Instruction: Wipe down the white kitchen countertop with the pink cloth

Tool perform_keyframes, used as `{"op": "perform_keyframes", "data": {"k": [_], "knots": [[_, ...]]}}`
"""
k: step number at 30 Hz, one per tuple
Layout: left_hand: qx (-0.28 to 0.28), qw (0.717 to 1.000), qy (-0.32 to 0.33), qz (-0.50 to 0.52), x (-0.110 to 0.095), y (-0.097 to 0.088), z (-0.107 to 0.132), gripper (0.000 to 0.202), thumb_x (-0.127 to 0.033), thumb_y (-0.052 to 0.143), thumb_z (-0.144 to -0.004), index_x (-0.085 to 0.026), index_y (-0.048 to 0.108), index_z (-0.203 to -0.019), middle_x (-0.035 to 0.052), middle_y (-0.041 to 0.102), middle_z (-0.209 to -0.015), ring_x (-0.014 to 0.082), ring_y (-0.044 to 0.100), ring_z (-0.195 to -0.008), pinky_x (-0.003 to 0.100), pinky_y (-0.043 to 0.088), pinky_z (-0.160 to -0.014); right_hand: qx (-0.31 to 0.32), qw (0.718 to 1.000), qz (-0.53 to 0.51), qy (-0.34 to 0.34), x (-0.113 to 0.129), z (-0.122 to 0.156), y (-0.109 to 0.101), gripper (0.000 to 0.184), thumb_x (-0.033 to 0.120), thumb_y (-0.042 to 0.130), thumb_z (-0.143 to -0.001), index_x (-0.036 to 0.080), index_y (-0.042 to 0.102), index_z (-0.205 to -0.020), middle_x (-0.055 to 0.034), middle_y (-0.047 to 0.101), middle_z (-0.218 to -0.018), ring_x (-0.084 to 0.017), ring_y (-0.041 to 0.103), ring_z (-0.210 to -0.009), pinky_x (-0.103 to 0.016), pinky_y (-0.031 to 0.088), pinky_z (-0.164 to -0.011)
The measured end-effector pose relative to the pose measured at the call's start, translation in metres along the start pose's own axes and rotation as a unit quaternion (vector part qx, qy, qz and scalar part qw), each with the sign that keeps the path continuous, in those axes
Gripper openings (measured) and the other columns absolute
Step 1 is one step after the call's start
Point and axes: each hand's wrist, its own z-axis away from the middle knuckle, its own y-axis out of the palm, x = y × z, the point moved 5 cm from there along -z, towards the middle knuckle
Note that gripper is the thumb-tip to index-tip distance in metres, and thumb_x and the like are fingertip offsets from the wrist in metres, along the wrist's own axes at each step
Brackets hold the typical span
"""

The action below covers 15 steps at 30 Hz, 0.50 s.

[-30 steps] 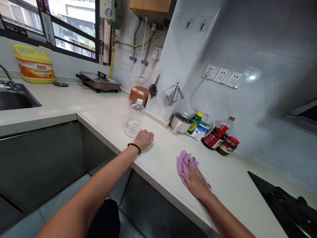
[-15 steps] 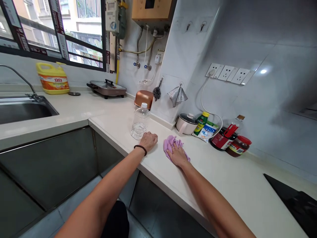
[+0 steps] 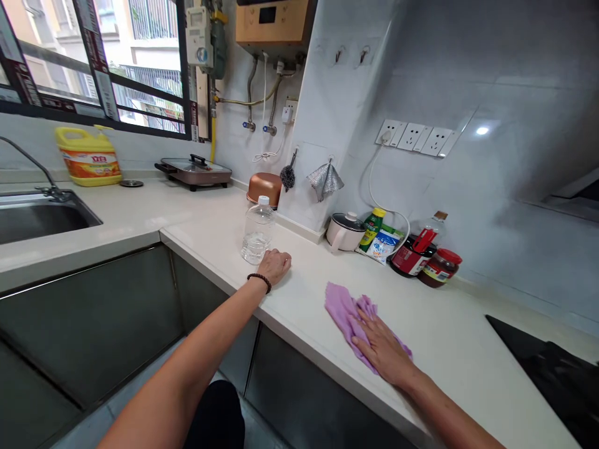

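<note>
A purple cloth (image 3: 349, 312) lies spread and wrinkled on the white countertop (image 3: 299, 305). My right hand (image 3: 381, 349) presses down on it, fingers over the fabric and some folds bunched around them. My left hand (image 3: 275, 267), with a dark beaded bracelet (image 3: 260, 280) at the wrist, rests on the counter near its front edge. Its fingers are curled in and nothing shows in them. Just behind that hand stands a clear plastic bottle (image 3: 257, 227) with a white cap and some clear liquid in it; whether they touch I cannot tell.
Along the wall stand a pale lidded pot (image 3: 345, 234), a green bottle (image 3: 372, 229), a packet (image 3: 384, 243) and red-labelled jars (image 3: 412, 255). A black cooktop (image 3: 547, 374) lies at right. Farther left are a copper-coloured pot (image 3: 264, 187), an electric pan (image 3: 196, 173), a yellow jug (image 3: 88, 159) and a sink (image 3: 42, 218).
My right hand has slid the purple cloth right and toward me, and the cloth is more spread out. My left hand stays beside the bottle. The view has shifted slightly.
</note>
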Motion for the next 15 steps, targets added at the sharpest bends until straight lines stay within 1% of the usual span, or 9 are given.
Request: {"op": "perform_keyframes", "data": {"k": [2, 5, 7, 9, 11, 12, 14, 15], "knots": [[0.002, 1.0, -0.002, 0.002, 0.0, -0.001, 0.0, 0.037, -0.025, 0.044, -0.1, -0.018, 0.08, -0.107, 0.0129, 0.079, -0.1, 0.0269, 0.067, -0.106, 0.042, 0.045, -0.1, -0.026, 0.999, 0.021, 0.034, -0.04, 0.027, 0.004, 0.077, 0.073, 0.019, -0.108, 0.026, 0.042, -0.165, -0.0039, 0.024, -0.173, -0.027, 0.018, -0.16, -0.052, 0.018, -0.132], [0.007, 1.0, -0.003, -0.001, 0.0, -0.001, 0.0, 0.039, -0.026, 0.043, -0.1, -0.019, 0.08, -0.11, 0.0124, 0.079, -0.101, 0.0273, 0.067, -0.108, 0.042, 0.045, -0.101, -0.054, 0.992, 0.053, 0.097, -0.106, 0.073, 0.01, 0.082, 0.072, 0.016, -0.106, 0.022, 0.046, -0.163, -0.0069, 0.03, -0.171, -0.027, 0.02, -0.16, -0.05, 0.023, -0.131], [0.01, 1.0, -0.002, -0.003, 0.002, -0.001, 0.0, 0.04, -0.027, 0.042, -0.1, -0.019, 0.079, -0.111, 0.0121, 0.079, -0.101, 0.0281, 0.067, -0.109, 0.042, 0.045, -0.102, -0.071, 0.984, 0.068, 0.149, -0.15, 0.11, 0.013, 0.085, 0.071, 0.014, -0.104, 0.018, 0.051, -0.16, -0.01, 0.036, -0.168, -0.029, 0.024, -0.159, -0.051, 0.028, -0.129], [0.013, 1.0, -0.002, -0.002, 0.004, 0.0, -0.001, 0.041, -0.029, 0.041, -0.099, -0.02, 0.079, -0.112, 0.0121, 0.079, -0.102, 0.0291, 0.067, -0.11, 0.042, 0.045, -0.102, -0.085, 0.972, 0.08, 0.202, -0.189, 0.15, 0.015, 0.088, 0.071, 0.013, -0.101, 0.016, 0.059, -0.153, -0.014, 0.043, -0.163, -0.032, 0.03, -0.156, -0.054, 0.034, -0.126], [0.013, 1.0, 0.0, 0.003, 0.006, 0.002, -0.002, 0.043, -0.03, 0.039, -0.099, -0.02, 0.079, -0.112, 0.0124, 0.079, -0.104, 0.0299, 0.067, -0.112, 0.043, 0.045, -0.103, -0.092, 0.963, 0.091, 0.237, -0.22, 0.188, 0.017, 0.09, 0.07, 0.012, -0.099, 0.014, 0.069, -0.142, -0.0186, 0.05, -0.158, -0.037, 0.035, -0.153, -0.057, 0.037, -0.122], [0.014, 1.0, 0.002, 0.005, 0.006, 0.002, -0.003, 0.044, -0.03, 0.039, -0.099, -0.019, 0.079, -0.113, 0.0127, 0.079, -0.104, 0.0304, 0.067, -0.112, 0.044, 0.046, -0.103, -0.094, 0.96, 0.094, 0.246, -0.231, 0.204, 0.018, 0.09, 0.069, 0.012, -0.098, 0.015, 0.073, -0.136, -0.0204, 0.052, -0.155, -0.038, 0.038, -0.151, -0.059, 0.037, -0.121], [0.016, 1.0, 0.006, 0.007, 0.007, 0.003, -0.004, 0.046, -0.031, 0.037, -0.099, -0.018, 0.079, -0.114, 0.0135, 0.079, -0.105, 0.0313, 0.067, -0.112, 0.045, 0.046, -0.103, -0.106, 0.955, 0.099, 0.259, -0.246, 0.228, 0.02, 0.087, 0.067, 0.014, -0.097, 0.016, 0.077, -0.128, -0.0224, 0.055, -0.151, -0.041, 0.04, -0.149, -0.063, 0.037, -0.12], [0.015, 1.0, 0.007, 0.007, 0.007, 0.003, -0.004, 0.047, -0.032, 0.037, -0.099, -0.018, 0.079, -0.115, 0.0138, 0.078, -0.106, 0.0316, 0.067, -0.112, 0.045, 0.046, -0.103, -0.114, 0.953, 0.1, 0.262, -0.25, 0.235, 0.021, 0.085, 0.066, 0.015, -0.097, 0.017, 0.078, -0.127, -0.0228, 0.055, -0.151, -0.042, 0.04, -0.149, -0.065, 0.036, -0.119]]}}
